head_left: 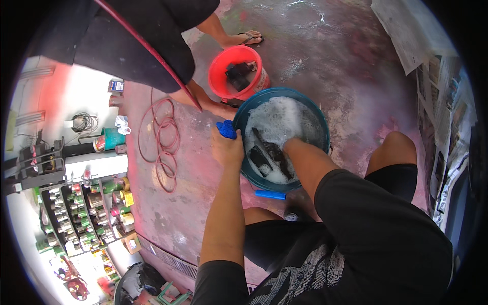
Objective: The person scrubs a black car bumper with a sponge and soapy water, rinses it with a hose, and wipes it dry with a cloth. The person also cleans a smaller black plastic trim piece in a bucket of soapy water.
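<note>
Left hand: from where I stand, the person's left hand [227, 148] is closed around a bright blue crumpled cloth [225, 130], just beside the left rim of the tub; I can't tell if it touches the rim.
Right hand: the person's right hand [290, 146] is down in the suds past the wrist, so I can't tell whether its fingers are spread or gripping.
Wash tub: a round teal-blue plastic tub [319, 114] stands on the floor before the person, holding white foamy water [277, 116].
Soaking pieces: a black rectangular piece [260, 159] and a long dark piece [274, 155] lie partly under foam, left of the right wrist.
Beside the tub: a bright blue elongated object [270, 194] lies on the floor, near its lower edge.
Second bucket: a coral-red round plastic bucket [217, 76] stands just beyond, with black pieces [238, 76] inside.
Co-worker: another person's sandalled foot [246, 39] is near the red bucket.
Floor, left: a thin reddish hose [161, 133] lies in loose loops.
</note>
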Motion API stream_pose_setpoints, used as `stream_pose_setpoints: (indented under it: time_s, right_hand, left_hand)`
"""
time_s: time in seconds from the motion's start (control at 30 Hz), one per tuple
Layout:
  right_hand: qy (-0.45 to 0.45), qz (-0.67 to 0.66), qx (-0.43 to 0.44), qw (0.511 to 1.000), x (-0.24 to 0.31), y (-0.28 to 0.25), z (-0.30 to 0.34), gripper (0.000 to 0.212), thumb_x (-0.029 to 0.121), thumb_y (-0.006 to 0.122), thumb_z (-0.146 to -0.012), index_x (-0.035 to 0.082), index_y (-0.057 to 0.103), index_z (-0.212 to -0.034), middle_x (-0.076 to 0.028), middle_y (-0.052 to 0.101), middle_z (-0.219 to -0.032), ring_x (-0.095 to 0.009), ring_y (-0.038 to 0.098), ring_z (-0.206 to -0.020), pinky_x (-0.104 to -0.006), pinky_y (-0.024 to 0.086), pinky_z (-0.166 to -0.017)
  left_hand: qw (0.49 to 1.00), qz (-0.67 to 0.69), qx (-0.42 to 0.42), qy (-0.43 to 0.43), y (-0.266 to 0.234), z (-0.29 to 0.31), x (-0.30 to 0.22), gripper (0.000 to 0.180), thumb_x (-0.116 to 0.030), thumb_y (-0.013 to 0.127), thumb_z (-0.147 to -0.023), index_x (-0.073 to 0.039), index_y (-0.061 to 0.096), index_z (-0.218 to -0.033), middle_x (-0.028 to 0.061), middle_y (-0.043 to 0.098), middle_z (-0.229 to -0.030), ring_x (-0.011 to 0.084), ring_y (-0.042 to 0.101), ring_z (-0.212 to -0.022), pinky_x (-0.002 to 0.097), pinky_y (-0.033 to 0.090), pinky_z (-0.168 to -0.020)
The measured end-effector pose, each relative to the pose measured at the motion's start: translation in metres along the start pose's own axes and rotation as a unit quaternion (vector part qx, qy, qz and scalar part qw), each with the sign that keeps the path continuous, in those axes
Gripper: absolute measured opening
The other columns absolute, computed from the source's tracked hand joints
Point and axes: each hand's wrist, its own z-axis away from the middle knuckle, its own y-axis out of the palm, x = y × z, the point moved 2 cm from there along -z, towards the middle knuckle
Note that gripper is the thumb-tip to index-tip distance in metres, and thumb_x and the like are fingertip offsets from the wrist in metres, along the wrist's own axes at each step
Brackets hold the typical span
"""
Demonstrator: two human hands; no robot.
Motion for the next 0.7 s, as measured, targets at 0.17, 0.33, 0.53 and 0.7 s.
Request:
stream_pose_setpoints:
  time_s: [0.17, 0.33, 0.53, 0.7]
  right_hand:
    - [-0.024, -0.008, 0.113, 0.993, 0.010, 0.005, 0.011, 0.039, 0.021, 0.076, -0.087, 0.003, 0.086, -0.120, -0.024, 0.082, -0.125, -0.042, 0.078, -0.115, -0.0549, 0.060, -0.097]
    - [-0.053, -0.011, 0.172, 0.984, 0.011, 0.004, 0.023, 0.037, 0.021, 0.077, -0.086, 0.005, 0.088, -0.118, -0.023, 0.083, -0.121, -0.041, 0.079, -0.112, -0.0552, 0.060, -0.095]
    - [-0.103, 0.011, 0.224, 0.969, 0.014, -0.042, 0.026, 0.035, 0.022, 0.078, -0.085, 0.007, 0.089, -0.115, -0.022, 0.084, -0.117, -0.041, 0.079, -0.107, -0.0555, 0.060, -0.093]
    - [-0.137, 0.053, 0.250, 0.957, -0.011, -0.178, 0.060, 0.066, 0.023, 0.077, -0.087, 0.009, 0.071, -0.152, -0.017, 0.082, -0.126, -0.034, 0.079, -0.112, -0.0514, 0.061, -0.087]
  left_hand:
    - [1.000, -0.005, 0.017, -0.010, 0.000, -0.004, -0.008, 0.067, -0.034, 0.098, -0.082, -0.011, 0.060, -0.133, 0.0224, 0.077, -0.118, 0.0497, 0.075, -0.110, 0.0596, 0.057, -0.095]
    - [0.999, 0.000, 0.038, -0.003, -0.003, -0.002, -0.009, 0.069, -0.037, 0.094, -0.086, -0.010, 0.059, -0.140, 0.0228, 0.073, -0.130, 0.0489, 0.072, -0.120, 0.0588, 0.058, -0.100]
    - [0.998, -0.006, 0.058, -0.023, -0.006, -0.003, -0.013, 0.070, -0.038, 0.092, -0.089, -0.010, 0.057, -0.142, 0.0245, 0.075, -0.129, 0.0509, 0.072, -0.119, 0.0593, 0.058, -0.100]
    - [0.999, -0.012, 0.034, -0.004, -0.002, -0.002, -0.004, 0.073, -0.039, 0.095, -0.087, -0.010, 0.057, -0.142, 0.0247, 0.076, -0.126, 0.0505, 0.074, -0.116, 0.0596, 0.059, -0.098]
